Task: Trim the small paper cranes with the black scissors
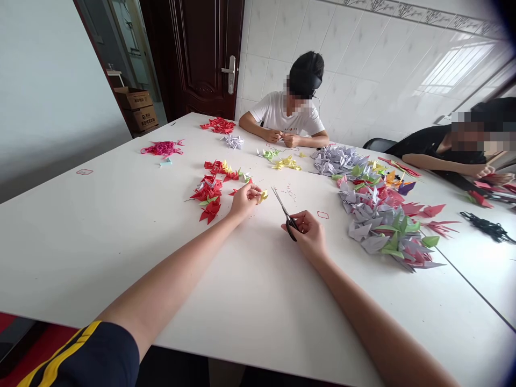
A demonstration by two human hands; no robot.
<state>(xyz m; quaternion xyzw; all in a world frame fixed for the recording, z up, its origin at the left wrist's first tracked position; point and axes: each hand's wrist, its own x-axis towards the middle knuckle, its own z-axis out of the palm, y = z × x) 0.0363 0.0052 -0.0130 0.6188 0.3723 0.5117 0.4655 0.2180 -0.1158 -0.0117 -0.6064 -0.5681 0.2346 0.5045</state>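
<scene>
My left hand [245, 200] pinches a small yellow paper crane [263, 196] just above the table. In my right hand [309, 231] is a pair of scissors [285, 210] with black handles, its blades pointing up and away toward the left. The blade tips are a short way right of the yellow crane, apart from it. Left of my left hand lies a loose cluster of red paper cranes [209, 188], mixed with a few yellow and green ones. Tiny paper scraps [289, 191] dot the table beyond the scissors.
A large pile of grey, pink and green cranes [374, 215] spreads at the right, with black cord [488, 227] beyond it. Pink string-like pieces [163, 148] lie far left. Across the white table [121, 242] sits a person in white [292, 110]; another in black [439, 145] sits right.
</scene>
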